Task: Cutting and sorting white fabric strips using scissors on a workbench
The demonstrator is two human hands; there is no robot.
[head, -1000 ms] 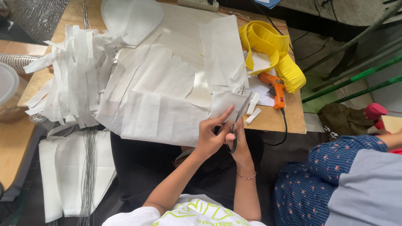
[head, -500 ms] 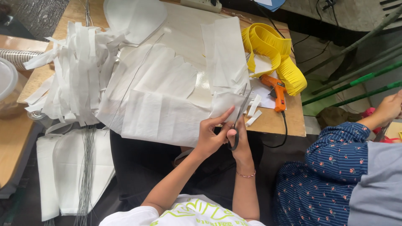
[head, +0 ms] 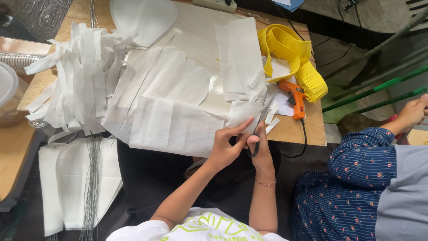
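A wooden bench (head: 307, 129) fills the upper middle of the head view, almost wholly covered with white fabric sheets (head: 174, 120) cut into rounded petal shapes. At its left end lies a heap of white fabric strips (head: 76, 85); below that, more white pieces with a bundle of thin wires (head: 91, 183) hang over a dark floor. Toward the right end sits a coil of yellow fringed material (head: 292, 56), with an orange glue gun (head: 296, 98) just beside it, its black cord dropping over the edge. A second, lighter wooden surface (head: 13, 151) stands at far left with a clear plastic container (head: 9, 93) on it. Green poles (head: 379, 87) lean at right.

At the bench's near edge, the left hand (head: 225, 147) pinches a small white fabric piece (head: 243, 116), fingers closed on its lower edge. The right hand (head: 261, 149) is closed through the handles of scissors (head: 261, 127), whose blades meet that piece. Another person in a blue flowered sleeve (head: 356, 169) sits at right.
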